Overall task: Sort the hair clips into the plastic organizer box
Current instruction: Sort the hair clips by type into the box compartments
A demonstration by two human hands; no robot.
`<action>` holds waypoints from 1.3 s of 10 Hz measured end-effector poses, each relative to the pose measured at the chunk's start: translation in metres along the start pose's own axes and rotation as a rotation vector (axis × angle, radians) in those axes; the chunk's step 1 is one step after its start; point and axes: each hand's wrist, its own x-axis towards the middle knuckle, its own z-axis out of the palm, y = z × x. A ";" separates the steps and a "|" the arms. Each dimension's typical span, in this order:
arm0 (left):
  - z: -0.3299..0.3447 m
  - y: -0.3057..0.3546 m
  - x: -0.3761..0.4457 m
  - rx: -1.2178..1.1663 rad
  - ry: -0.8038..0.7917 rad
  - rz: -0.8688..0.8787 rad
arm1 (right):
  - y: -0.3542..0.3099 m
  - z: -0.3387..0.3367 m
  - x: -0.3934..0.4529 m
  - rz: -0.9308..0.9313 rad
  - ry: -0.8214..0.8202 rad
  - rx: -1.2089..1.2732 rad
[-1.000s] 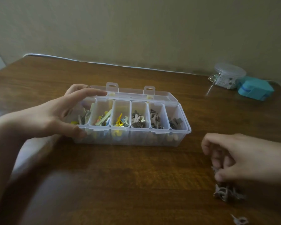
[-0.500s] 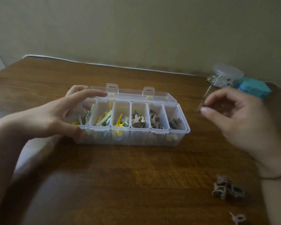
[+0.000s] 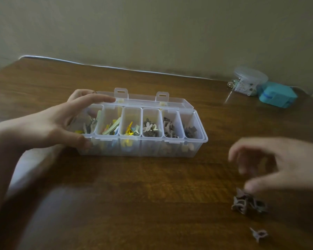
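Observation:
A clear plastic organizer box (image 3: pixel 197 147) with several compartments stands open in the middle of the wooden table, hair clips sorted inside by kind. My left hand (image 3: pixel 56 123) grips its left end, fingers over the back rim and thumb on the front wall. My right hand (image 3: pixel 271 165) hovers blurred just above a small pile of brownish claw clips (image 3: pixel 246 203) at the right, fingers spread and holding nothing. A single pale clip (image 3: pixel 258 236) lies nearer the front edge.
At the back right stand a round clear container (image 3: pixel 249 78) with beads and a teal box (image 3: pixel 276 94). A white cable (image 3: pixel 116 67) runs along the table's back edge by the wall.
My right hand rose with a clip to beside the box's right end, then came back down empty over the pile. My left hand kept its hold on the box.

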 end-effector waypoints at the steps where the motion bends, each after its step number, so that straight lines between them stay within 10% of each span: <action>1: 0.001 -0.003 0.003 0.007 -0.007 -0.003 | -0.010 0.003 0.005 0.063 -0.160 0.019; 3: 0.001 -0.006 0.003 0.032 -0.003 -0.009 | -0.021 0.016 0.012 0.032 -0.271 0.046; 7: -0.007 0.004 -0.001 -0.118 -0.081 0.029 | -0.016 0.017 0.036 -0.059 0.099 -0.039; 10: -0.008 0.002 -0.001 -0.084 -0.071 0.051 | 0.008 0.011 0.020 0.184 -0.137 -0.022; 13: -0.004 0.000 0.001 -0.046 -0.058 0.066 | 0.011 0.007 0.025 0.094 0.180 0.058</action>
